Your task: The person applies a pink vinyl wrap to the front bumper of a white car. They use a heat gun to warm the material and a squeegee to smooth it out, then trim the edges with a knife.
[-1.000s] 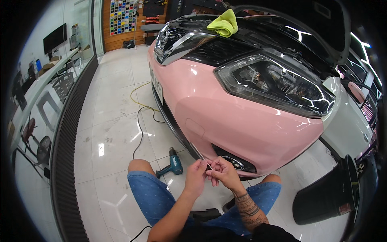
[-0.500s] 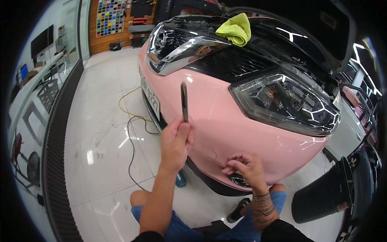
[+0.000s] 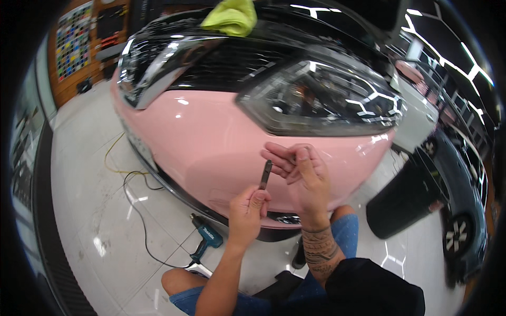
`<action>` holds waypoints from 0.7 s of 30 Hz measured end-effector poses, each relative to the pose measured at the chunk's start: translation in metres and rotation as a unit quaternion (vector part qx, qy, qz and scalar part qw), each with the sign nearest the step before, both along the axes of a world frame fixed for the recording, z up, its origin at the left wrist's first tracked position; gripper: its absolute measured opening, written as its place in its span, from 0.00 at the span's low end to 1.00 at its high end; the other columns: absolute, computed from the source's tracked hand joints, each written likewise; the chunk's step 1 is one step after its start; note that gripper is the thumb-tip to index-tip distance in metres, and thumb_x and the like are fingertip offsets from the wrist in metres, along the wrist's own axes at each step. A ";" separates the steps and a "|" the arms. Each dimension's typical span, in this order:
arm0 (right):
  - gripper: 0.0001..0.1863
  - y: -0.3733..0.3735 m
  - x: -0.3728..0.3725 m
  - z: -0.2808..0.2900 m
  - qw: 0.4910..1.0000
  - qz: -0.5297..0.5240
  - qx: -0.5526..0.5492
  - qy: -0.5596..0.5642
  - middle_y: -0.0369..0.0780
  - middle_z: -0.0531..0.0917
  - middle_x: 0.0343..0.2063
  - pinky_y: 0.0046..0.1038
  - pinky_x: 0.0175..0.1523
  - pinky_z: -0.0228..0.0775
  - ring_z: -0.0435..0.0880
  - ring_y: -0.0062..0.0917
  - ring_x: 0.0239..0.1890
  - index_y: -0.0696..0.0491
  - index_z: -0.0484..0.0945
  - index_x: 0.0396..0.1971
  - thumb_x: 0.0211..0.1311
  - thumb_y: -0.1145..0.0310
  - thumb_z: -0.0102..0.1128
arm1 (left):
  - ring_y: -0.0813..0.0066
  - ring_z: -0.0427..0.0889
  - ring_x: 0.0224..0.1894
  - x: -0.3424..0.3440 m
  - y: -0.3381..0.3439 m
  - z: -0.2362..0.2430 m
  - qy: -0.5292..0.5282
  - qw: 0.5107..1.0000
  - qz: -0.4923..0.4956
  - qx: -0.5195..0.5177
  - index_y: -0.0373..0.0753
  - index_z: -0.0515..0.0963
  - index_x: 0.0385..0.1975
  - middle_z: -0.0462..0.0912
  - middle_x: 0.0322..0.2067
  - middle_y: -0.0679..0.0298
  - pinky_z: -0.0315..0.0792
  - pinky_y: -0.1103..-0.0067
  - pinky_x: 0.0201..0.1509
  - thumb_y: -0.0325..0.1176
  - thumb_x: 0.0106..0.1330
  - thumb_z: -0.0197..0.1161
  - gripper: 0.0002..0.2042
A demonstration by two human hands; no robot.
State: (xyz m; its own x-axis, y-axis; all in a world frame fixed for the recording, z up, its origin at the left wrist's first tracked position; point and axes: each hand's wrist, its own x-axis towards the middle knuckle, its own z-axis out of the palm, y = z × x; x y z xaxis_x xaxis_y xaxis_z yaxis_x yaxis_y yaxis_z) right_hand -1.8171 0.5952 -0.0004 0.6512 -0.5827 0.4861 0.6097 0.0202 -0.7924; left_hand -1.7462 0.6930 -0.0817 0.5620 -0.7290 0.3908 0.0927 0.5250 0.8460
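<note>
My left hand (image 3: 246,210) is closed around a slim dark tool shaped like a craft knife (image 3: 266,175), its narrow tip pointing up. Just right of that tip is my right hand (image 3: 307,176), its fingers stretched out and the thumb raised over them. I see nothing held in it. Both hands hover before the glossy pink front bumper (image 3: 205,131) of a car. Above them sits the clear headlight (image 3: 327,102). A small dark bumper inset (image 3: 283,217) shows low between my wrists, partly hidden by them.
A teal heat gun (image 3: 208,237) lies on the tiled floor at left, trailing a dark cord (image 3: 138,213). A yellow-green cloth (image 3: 232,18) rests on the car's front. At right stand a black bin (image 3: 408,192) and a dark car (image 3: 453,189).
The view has shifted right. My left hand has brought the tool down beside my right hand. My right hand has risen from the lower bumper, and its fingers have opened from a pinch.
</note>
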 end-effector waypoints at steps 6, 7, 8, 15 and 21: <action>0.15 -0.014 -0.048 0.008 0.997 0.004 0.059 -0.040 0.59 0.74 0.49 0.35 0.52 0.73 0.77 0.44 0.52 0.57 0.67 0.41 0.71 0.60 0.40 | 0.87 0.62 0.18 -0.045 -0.027 0.017 -0.069 0.996 -0.053 0.004 0.32 0.74 0.40 0.70 0.19 0.70 0.57 0.88 0.21 0.37 0.71 0.49 0.13; 0.15 -0.017 -0.057 0.008 0.998 0.002 0.058 -0.040 0.59 0.74 0.49 0.34 0.52 0.73 0.76 0.44 0.52 0.57 0.67 0.41 0.71 0.60 0.40 | 0.87 0.63 0.18 -0.053 -0.033 0.018 -0.070 0.996 -0.047 0.013 0.32 0.75 0.37 0.69 0.16 0.70 0.57 0.87 0.20 0.38 0.71 0.50 0.14; 0.15 -0.019 -0.065 0.008 0.998 0.000 0.057 -0.040 0.59 0.73 0.49 0.34 0.52 0.73 0.76 0.44 0.52 0.57 0.67 0.41 0.71 0.59 0.40 | 0.86 0.63 0.18 -0.061 -0.040 0.015 -0.084 0.996 -0.033 0.015 0.31 0.76 0.35 0.69 0.15 0.70 0.57 0.86 0.20 0.38 0.70 0.51 0.14; 0.15 -0.040 -0.107 0.001 0.995 -0.012 0.093 -0.034 0.59 0.74 0.49 0.33 0.51 0.72 0.77 0.43 0.51 0.57 0.67 0.41 0.71 0.60 0.39 | 0.85 0.66 0.18 -0.106 -0.073 0.018 -0.123 0.989 0.063 0.056 0.29 0.77 0.27 0.70 0.13 0.68 0.59 0.82 0.20 0.40 0.67 0.56 0.17; 0.14 -0.060 -0.129 -0.013 0.987 0.014 0.149 -0.053 0.58 0.74 0.48 0.29 0.49 0.74 0.78 0.40 0.50 0.59 0.65 0.40 0.72 0.62 0.37 | 0.84 0.66 0.19 -0.135 -0.098 0.011 -0.108 0.982 0.139 0.070 0.30 0.77 0.26 0.74 0.16 0.66 0.60 0.81 0.21 0.40 0.66 0.57 0.16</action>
State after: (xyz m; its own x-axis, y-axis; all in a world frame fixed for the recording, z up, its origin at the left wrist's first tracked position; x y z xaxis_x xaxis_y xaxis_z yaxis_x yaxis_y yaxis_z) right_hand -1.9457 0.5351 -0.0129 0.6232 -0.6930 0.3625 0.6850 0.2600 -0.6806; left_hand -1.8817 0.5945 -0.0708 0.6611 -0.6151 0.4296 -0.2273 0.3815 0.8960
